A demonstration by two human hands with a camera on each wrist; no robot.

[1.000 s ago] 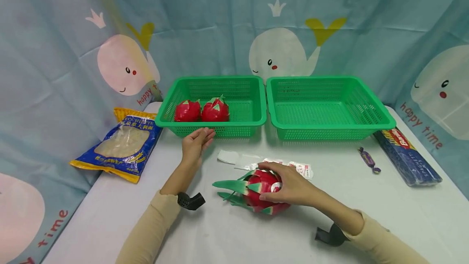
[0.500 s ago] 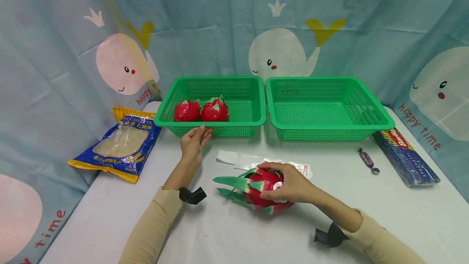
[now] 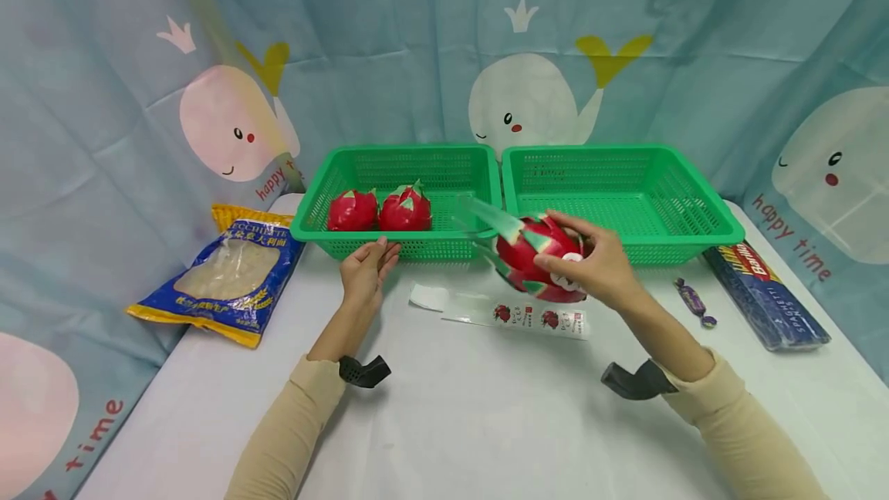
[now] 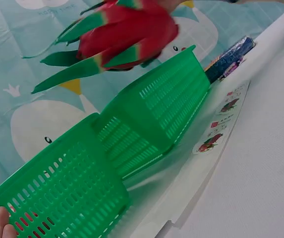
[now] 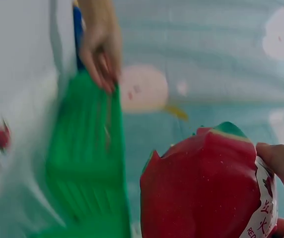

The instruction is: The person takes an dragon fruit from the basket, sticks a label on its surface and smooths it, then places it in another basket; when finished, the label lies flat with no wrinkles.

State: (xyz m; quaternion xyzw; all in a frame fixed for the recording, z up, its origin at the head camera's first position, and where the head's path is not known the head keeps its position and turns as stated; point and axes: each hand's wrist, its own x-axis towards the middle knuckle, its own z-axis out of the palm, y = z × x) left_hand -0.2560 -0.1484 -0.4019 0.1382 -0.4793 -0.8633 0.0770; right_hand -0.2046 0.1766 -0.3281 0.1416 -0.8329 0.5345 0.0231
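Note:
In the head view, my right hand (image 3: 603, 259) grips a red dragon fruit (image 3: 517, 255) with long green leaf tips, raised off the table. A round white label (image 5: 263, 203) shows on its side in the right wrist view. At the left green basket (image 3: 458, 236), my left hand (image 3: 363, 272) pinches the front rim, thumb on top and fingers below. Inside that basket sit two more dragon fruits, one red fruit (image 3: 353, 211) at the left and another (image 3: 405, 209) beside it. The held fruit's leaves overlap the basket's right front corner in the head view.
A second green basket (image 3: 667, 240) stands to the right, close beside the first. Before them lies a strip of dragon fruit labels (image 3: 479, 308). A blue and yellow pasta bag (image 3: 239, 272) is at left; a wrapped candy (image 3: 692, 302) and a spaghetti pack (image 3: 774, 299) are at right.
My right hand has lifted the dragon fruit off the table, up toward the baskets, uncovering the label strip. My left hand has moved up slightly, its thumb now on the basket rim.

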